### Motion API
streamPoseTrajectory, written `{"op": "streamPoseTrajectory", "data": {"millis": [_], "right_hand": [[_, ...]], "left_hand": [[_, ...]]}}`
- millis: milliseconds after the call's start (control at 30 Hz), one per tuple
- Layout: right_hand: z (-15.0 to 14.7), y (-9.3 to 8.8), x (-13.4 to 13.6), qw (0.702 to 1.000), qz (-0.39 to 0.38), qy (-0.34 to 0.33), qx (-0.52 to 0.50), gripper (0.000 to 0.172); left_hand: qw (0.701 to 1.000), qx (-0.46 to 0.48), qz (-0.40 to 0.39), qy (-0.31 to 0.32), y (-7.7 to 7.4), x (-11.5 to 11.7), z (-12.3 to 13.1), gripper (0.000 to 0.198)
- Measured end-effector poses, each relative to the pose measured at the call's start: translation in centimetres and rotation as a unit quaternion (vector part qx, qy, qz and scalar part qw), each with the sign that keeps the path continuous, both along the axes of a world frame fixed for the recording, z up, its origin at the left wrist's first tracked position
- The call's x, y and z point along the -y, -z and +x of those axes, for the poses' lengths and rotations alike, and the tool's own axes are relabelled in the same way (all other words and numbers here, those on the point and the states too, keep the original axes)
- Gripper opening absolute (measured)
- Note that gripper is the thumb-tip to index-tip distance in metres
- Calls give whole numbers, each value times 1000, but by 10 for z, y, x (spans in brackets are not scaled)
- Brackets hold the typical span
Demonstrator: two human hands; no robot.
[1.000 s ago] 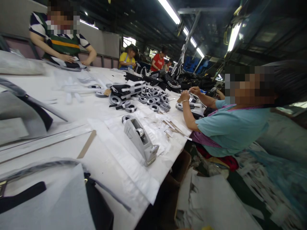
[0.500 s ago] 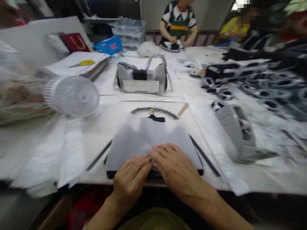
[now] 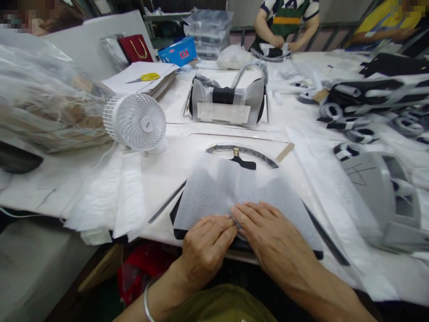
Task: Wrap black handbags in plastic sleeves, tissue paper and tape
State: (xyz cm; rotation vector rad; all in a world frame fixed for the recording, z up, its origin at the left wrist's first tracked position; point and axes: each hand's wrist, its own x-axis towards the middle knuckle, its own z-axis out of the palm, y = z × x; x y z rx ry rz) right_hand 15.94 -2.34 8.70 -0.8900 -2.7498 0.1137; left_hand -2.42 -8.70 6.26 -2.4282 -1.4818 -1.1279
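Near edge of desk (image 3: 174, 156): grey sheet (image 3: 208, 188) lay over black bag (image 3: 179, 234) | left hand (image 3: 208, 243) and right hand (image 3: 271, 230) rested palm-down on sheet, fingers lightly bent; whether either grip had pinched it could not be told, undersides hidden | fan (image 3: 139, 123) stood left, tape dispenser (image 3: 372, 197) right.

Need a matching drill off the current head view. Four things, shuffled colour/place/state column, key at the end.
Column one
1. scissors
2. fan
3. tape dispenser
4. left hand

Column two
A. white, with a round grille
B. touching the grey sheet, next to the right hand
C. yellow-handled, lying on the stack of sheets
D. grey, with dark strokes drawn on its side

Right pairs: 1-C, 2-A, 3-D, 4-B
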Motion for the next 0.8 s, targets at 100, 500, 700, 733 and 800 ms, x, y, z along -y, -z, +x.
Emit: {"op": "streamPoseTrajectory", "data": {"millis": [100, 500, 700, 733, 800], "right_hand": [[-1, -2, -5, 1000, -16, -11, -1, 42], [-5, -2, -6, 997, -65, 10, -27, 30], [-6, 13, -12, 999, -45, 9, -28, 39], [-6, 15, -12, 999, -38, 10, -31, 40], [-6, 18, -11, 998, -29, 13, -48, 42]], "left_hand": [[1000, -3, -7, -6, 0, 0, 1, 22], [1000, 10, 13, -18, 0, 0, 3, 25], [993, -19, 112, -28, 2, -9, -3, 34], [992, -20, 124, -30, 0, -10, -3, 35], [990, -19, 136, -33, -5, -12, -2, 36]]}}
